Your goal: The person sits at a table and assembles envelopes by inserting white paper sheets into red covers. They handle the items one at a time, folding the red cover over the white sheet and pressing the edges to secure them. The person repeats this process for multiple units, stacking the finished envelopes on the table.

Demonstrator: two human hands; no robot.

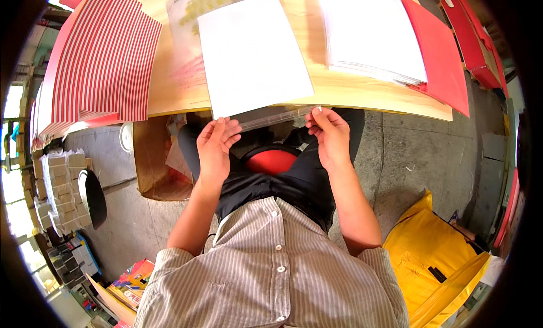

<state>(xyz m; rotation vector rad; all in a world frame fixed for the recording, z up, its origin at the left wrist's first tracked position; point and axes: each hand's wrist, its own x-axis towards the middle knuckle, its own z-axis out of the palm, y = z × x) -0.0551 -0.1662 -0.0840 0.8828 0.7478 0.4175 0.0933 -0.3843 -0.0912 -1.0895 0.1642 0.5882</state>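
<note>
A white sheet (254, 53) lies at the front edge of the table, its lower edge sticking out toward me. Below that edge a clear plastic flap (271, 120) runs between my hands; whether it is one piece with a sleeve around the sheet I cannot tell. My left hand (216, 149) is closed at the flap's left end, by the sheet's lower left corner, fingers curled. At the other end, my right hand (330, 136) pinches the flap's corner between thumb and forefinger. Under the sheet's left side lies a clear printed plastic sheet (189, 62).
Stacked red-and-white layers (104, 56) stand on the table's left. On the right are a white paper stack (370, 33) and a red folder (441, 56). A cardboard box (150, 158) sits under the table (317, 101); a yellow bag (430, 260) lies on the floor at right.
</note>
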